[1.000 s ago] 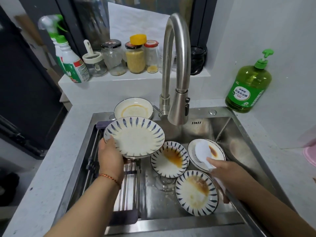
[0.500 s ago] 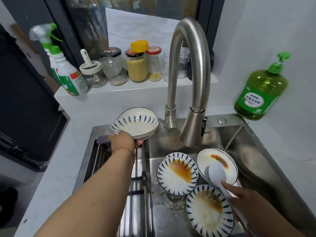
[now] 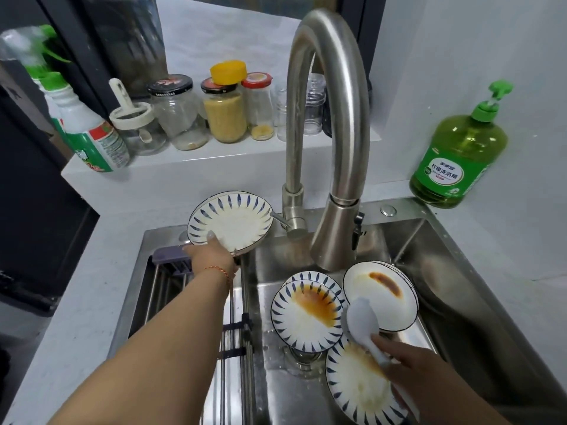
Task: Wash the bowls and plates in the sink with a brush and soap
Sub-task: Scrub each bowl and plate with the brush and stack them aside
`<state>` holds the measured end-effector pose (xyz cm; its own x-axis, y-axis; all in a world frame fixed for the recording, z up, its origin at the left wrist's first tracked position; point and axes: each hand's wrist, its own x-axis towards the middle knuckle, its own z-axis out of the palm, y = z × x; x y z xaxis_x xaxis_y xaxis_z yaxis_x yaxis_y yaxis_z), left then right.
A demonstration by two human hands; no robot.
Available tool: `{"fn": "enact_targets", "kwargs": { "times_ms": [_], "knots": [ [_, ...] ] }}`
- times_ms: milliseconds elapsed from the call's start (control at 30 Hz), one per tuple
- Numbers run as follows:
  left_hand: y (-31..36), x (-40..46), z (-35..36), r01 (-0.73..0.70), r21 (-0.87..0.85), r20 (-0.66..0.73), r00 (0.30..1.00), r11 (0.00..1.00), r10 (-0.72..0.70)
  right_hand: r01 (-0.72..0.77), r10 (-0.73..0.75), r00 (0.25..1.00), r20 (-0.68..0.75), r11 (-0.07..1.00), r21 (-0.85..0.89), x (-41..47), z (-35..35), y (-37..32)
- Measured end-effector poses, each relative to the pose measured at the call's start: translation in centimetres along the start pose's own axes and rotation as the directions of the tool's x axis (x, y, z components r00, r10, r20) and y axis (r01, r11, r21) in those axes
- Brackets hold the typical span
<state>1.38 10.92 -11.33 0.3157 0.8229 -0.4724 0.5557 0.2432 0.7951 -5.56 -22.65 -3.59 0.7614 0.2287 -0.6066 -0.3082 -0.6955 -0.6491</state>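
Observation:
My left hand (image 3: 211, 256) grips the near rim of a blue-patterned bowl (image 3: 233, 222) at the sink's back left corner, beside the faucet base; whatever lies under it is hidden. My right hand (image 3: 408, 360) holds the handle of a white brush (image 3: 363, 320), whose head hangs over the dirty dishes in the steel sink (image 3: 454, 271). Below it lie a sauce-stained patterned bowl (image 3: 306, 317), a white plate (image 3: 380, 292) with a brown smear, and another stained patterned bowl (image 3: 359, 384). A green soap bottle (image 3: 460, 154) stands on the counter at the right.
The tall steel faucet (image 3: 334, 118) arches over the sink's middle. A roll-up drying rack (image 3: 233, 317) covers the sink's left part. Jars (image 3: 225, 108) and a spray bottle (image 3: 89, 130) line the ledge behind. White counter (image 3: 92, 271) lies to the left.
My left hand carried the washed bowl from above the rack back to the sink's rear left corner, over the bowl that stood there. My right hand with the brush stayed over the dirty dishes.

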Motion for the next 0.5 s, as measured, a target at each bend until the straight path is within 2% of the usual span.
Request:
{"fn": "enact_targets", "kwargs": {
  "times_ms": [100,333,433,500],
  "knots": [
    [0.1,0.3,-0.3,-0.02,0.046,0.09,0.996,0.999,0.015,-0.01,0.007,0.998,0.062,0.999,0.053,0.0,0.5,0.3],
    [1.0,-0.4,-1.1,-0.009,0.277,0.098,0.995,0.961,-0.019,0.058,-0.061,0.996,0.071,0.997,0.047,0.3,0.8,1.0],
    [1.0,-3.3,-1.6,-0.101,0.378,-0.018,0.993,0.92,0.116,0.056,-0.058,0.996,0.065,0.998,0.033,0.6,0.6,1.9],
    [-0.2,-6.2,-1.4,-0.221,0.251,-0.155,0.952,0.942,0.265,0.059,-0.062,0.997,0.045,0.997,0.051,0.9,0.3,2.7]
  ]
}}
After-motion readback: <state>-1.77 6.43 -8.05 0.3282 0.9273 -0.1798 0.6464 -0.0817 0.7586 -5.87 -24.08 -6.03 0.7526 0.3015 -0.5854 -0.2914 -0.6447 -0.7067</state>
